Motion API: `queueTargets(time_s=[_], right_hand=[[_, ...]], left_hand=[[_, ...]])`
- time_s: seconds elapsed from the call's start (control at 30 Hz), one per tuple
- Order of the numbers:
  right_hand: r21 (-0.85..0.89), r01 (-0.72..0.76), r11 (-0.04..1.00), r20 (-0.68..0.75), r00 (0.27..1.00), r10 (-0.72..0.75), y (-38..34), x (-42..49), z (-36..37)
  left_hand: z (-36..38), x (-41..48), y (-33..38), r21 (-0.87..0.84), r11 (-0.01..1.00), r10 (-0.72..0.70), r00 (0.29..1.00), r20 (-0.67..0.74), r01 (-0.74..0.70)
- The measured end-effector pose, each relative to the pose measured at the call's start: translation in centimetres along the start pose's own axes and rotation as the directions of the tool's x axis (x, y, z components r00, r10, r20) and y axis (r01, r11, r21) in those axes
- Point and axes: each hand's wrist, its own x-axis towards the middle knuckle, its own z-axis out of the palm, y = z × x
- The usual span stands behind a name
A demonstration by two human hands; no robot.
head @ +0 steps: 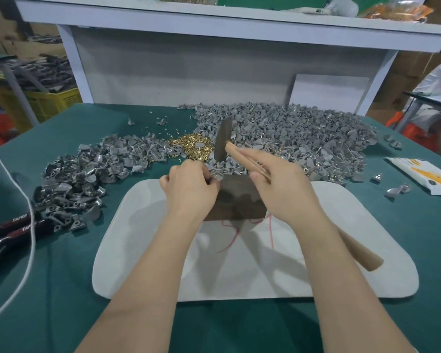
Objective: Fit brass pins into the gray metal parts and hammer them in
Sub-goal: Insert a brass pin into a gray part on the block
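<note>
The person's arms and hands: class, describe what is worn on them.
Nothing visible is worn. The left hand and right hand have no gloves, rings or watch; both forearms are bare to the frame's edge, no sleeves showing.

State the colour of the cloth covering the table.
The cloth is dark teal; head view shows it.

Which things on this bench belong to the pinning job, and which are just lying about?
Job: dark-headed wooden-handled hammer gripped in right hand; dark rectangular block; heap of small brass pins; piles of gray metal parts; white pad.
Lying about: black-and-red handled tool; white cord; white-and-orange packet.
</note>
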Motion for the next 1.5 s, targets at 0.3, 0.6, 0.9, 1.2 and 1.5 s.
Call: queueTargets(time_s=[0.3, 0.6, 0.9, 1.2, 1.5], right_hand=[[-0.119, -0.121, 0.986, -0.016, 0.993, 0.120, -0.2, 0.7, 2.3], [-0.146, -0.147, 0.978, -0.019, 0.989, 0.145, -0.5, 1.0, 2.9], [-0.153, -0.140, 0.978, -0.026, 0.990, 0.137, -0.5, 1.0, 2.7], [-0.210, -0.147, 0.967, 0.009, 0.988, 0.153, -0.8, 1.3, 2.7], [-0.149, -0.161, 0.976, 0.071, 0.982, 0.173, -0.7, 1.8, 2.5]], left_hand=[[0.0, -0.4, 1.1, -0.068, 0.991, 0.122, 0.977, 0.175, -0.111], [-0.2, -0.6, 1.1, -0.092, 0.985, 0.158, 0.969, 0.187, -0.143], [-0.1, -0.6, 1.2, -0.082, 0.985, 0.162, 0.970, 0.181, -0.150], [-0.1, -0.7, 1.3, -0.072, 0.981, 0.188, 0.966, 0.177, -0.178], [-0.2, -0.8, 1.4, -0.051, 0.977, 0.212, 0.961, 0.178, -0.206]])
